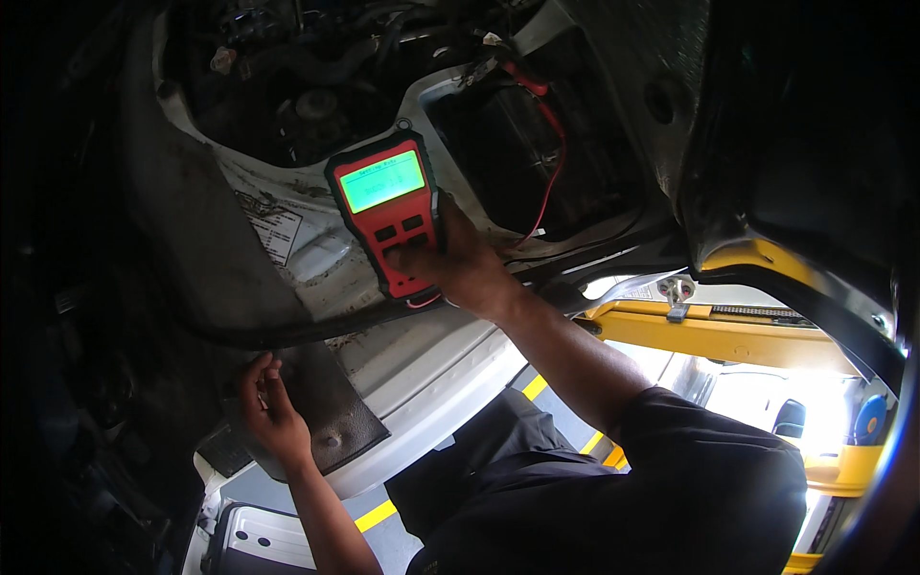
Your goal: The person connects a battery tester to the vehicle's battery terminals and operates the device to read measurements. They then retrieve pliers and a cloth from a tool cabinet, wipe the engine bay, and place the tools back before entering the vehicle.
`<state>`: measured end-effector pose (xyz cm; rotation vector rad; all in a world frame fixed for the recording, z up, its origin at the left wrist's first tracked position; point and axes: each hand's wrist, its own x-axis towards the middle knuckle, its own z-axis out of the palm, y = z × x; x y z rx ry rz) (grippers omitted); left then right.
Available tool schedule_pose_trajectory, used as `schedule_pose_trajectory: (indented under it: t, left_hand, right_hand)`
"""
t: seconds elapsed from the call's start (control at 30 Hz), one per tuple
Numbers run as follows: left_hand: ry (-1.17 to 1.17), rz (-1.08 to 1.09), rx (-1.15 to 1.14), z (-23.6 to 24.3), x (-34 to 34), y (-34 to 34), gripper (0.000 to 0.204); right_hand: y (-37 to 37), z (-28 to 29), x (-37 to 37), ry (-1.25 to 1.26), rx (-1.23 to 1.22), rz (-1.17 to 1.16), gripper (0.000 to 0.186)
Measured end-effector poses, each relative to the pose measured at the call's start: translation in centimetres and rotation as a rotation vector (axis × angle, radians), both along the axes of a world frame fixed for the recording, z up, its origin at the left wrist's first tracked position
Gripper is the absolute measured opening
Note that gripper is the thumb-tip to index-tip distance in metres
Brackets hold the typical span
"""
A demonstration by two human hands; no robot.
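Note:
My right hand grips a red and black handheld meter with a lit green screen, thumb over its lower buttons. A thin red lead runs from a red clamp at the dark battery area down behind the meter, whose bottom has wires coming out. My left hand rests at a dark textured pad on the white body sill, fingers loosely bent and nothing visible in them.
Engine parts sit in the bay above. A dark raised panel fills the upper right. Below it are a yellow metal lift arm and a bright opening. Yellow floor lines and a white panel with holes show at the bottom.

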<state>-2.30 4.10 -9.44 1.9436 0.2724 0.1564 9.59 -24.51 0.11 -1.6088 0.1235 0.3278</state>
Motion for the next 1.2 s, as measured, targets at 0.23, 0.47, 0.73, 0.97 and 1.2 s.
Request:
schedule_pose_trajectory:
  t: [0.23, 0.47, 0.73, 0.97, 1.2]
  left_hand:
    - [-0.012, 0.018, -0.037, -0.3, 0.0, -0.1, 0.021]
    - [-0.002, 0.001, -0.002, -0.1, 0.0, -0.2, 0.021]
    - [-0.042, -0.011, -0.018, -0.6, 0.1, 0.0, 0.021]
    - [-0.015, -0.008, -0.008, -0.7, 0.1, 0.1, 0.021]
    - [-0.007, -0.010, 0.008, -0.4, 0.2, 0.0, 0.022]
  right_hand:
    - [0.2, 0.2, -0.1, -0.010, 0.015, -0.026, 0.058]
    - [-0.1, -0.6, 0.1, -0.031, 0.030, -0.031, 0.058]
    - [-0.2, -0.6, 0.2, -0.034, 0.000, -0.027, 0.058]
    - [-0.1, -0.4, 0.1, 0.003, -0.005, -0.047, 0.063]
    - [-0.4, -0.4, 0.3, -0.023, -0.032, -0.028, 0.062]
